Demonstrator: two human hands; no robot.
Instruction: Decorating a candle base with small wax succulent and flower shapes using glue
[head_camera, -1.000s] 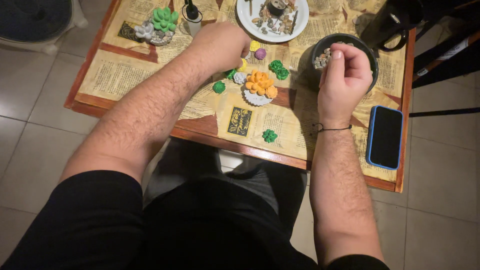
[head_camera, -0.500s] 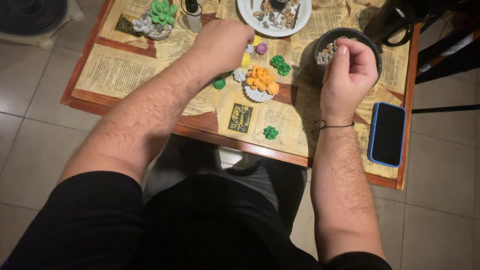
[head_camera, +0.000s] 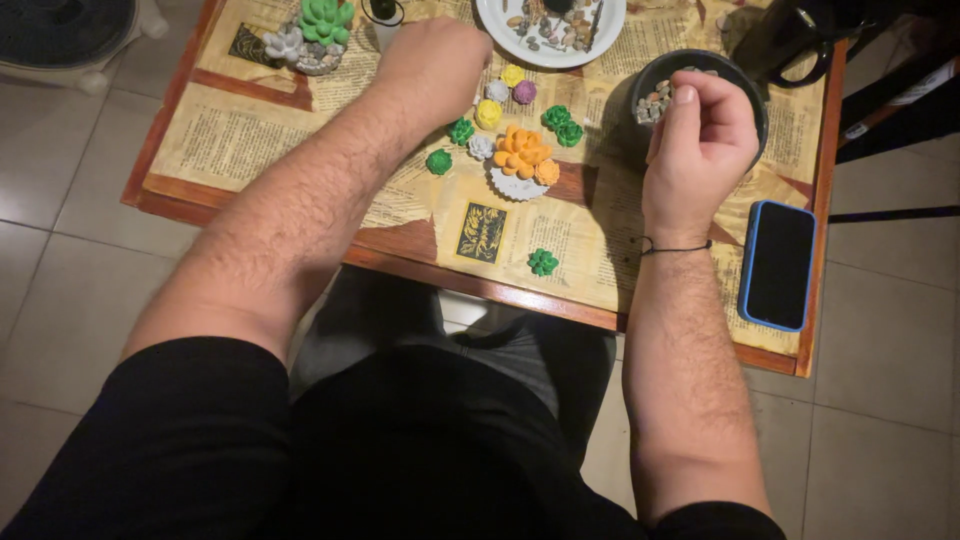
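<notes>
My left hand (head_camera: 435, 65) is curled, knuckles up, at the far side of the table beside a cluster of small model succulents: yellow (head_camera: 487, 112), purple (head_camera: 524, 92), grey (head_camera: 481, 147) and green (head_camera: 460, 130). Its fingers are hidden, so any hold is unclear. An orange succulent on a white base (head_camera: 520, 160) sits in the middle. My right hand (head_camera: 700, 135) hovers over the near rim of a dark bowl of pebbles (head_camera: 738, 85), fingertips pinched together. Whether pebbles are in the pinch is hidden.
A white plate of pebbles (head_camera: 610, 25) and a planted pot with a green succulent (head_camera: 315, 35) stand at the back. A lone green succulent (head_camera: 543, 262) lies near the front edge. A phone in a blue case (head_camera: 780, 265) lies at right. The table (head_camera: 250, 130) is papered with newsprint.
The view has shifted a little. Both hands stay roughly where they were, the left by the small succulents and the right over the dark bowl.
</notes>
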